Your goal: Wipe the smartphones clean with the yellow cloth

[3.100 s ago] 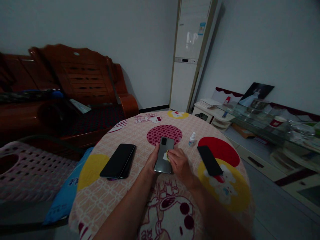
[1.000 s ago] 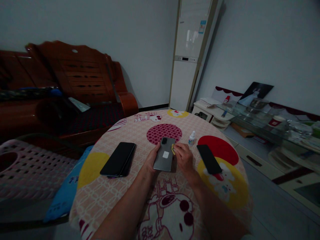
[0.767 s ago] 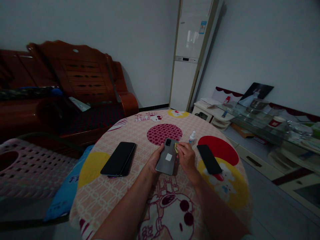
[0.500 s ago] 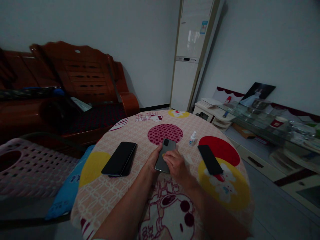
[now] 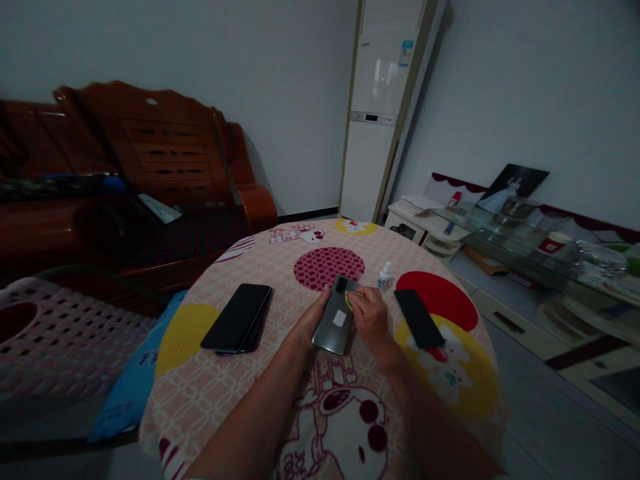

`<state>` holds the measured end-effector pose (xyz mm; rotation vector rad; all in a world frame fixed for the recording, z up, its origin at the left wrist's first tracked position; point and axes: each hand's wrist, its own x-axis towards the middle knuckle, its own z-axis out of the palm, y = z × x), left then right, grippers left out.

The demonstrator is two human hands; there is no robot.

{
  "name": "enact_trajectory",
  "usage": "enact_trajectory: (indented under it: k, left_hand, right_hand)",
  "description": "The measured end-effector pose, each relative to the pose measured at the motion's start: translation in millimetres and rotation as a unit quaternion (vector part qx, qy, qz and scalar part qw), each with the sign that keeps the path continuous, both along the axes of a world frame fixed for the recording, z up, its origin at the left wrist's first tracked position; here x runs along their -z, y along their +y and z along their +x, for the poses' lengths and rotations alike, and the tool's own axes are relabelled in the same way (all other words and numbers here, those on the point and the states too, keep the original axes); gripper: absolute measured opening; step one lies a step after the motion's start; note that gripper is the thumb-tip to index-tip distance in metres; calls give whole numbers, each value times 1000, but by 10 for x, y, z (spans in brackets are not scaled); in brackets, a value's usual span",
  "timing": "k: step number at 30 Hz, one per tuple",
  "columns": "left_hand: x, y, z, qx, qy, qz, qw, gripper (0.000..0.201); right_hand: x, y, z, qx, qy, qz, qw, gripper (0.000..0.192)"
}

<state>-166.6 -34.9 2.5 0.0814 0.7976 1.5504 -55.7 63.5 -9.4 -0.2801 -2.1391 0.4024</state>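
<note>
A grey phone point(image 5: 337, 319) lies back-up, with a small white sticker on it, on the round table point(image 5: 260, 400) with a cartoon-print cloth. My left hand point(image 5: 309, 323) grips its left edge. My right hand point(image 5: 369, 317) pinches a small yellow cloth point(image 5: 349, 300) against the phone's upper right edge, just below the camera. A black phone point(image 5: 238, 326) lies to the left, seemingly stacked on another. A second black phone point(image 5: 418, 318) rests to the right. A small white bottle point(image 5: 384, 276) stands just beyond my right hand.
A dark wooden sofa point(image 5: 150, 173) stands behind the table at left. A pink perforated plastic chair point(image 5: 60, 340) and a blue cushion point(image 5: 133, 380) sit at near left. A tall white air conditioner point(image 5: 380, 113) is in the corner. A cluttered glass shelf unit point(image 5: 530, 247) runs along the right wall.
My right hand has rubbed the yellow cloth over the phone's back, down over the sticker and back up to the top right edge. The phone tilted slightly in my left hand.
</note>
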Motion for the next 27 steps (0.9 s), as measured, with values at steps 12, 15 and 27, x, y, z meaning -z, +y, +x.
enact_trajectory:
  k: [12, 15, 27]
  left_hand:
    - [35, -8, 12, 30, 12, 21, 999, 53]
    - [42, -7, -3, 63, 12, 33, 997, 58]
    - [15, -51, 10, 125, 29, 45, 991, 66]
  right_hand:
    - [-33, 27, 28, 11, -13, 55, 998, 27]
    - [-26, 88, 38, 25, -20, 78, 996, 26]
    - [-10, 177, 56, 44, 18, 12, 999, 27]
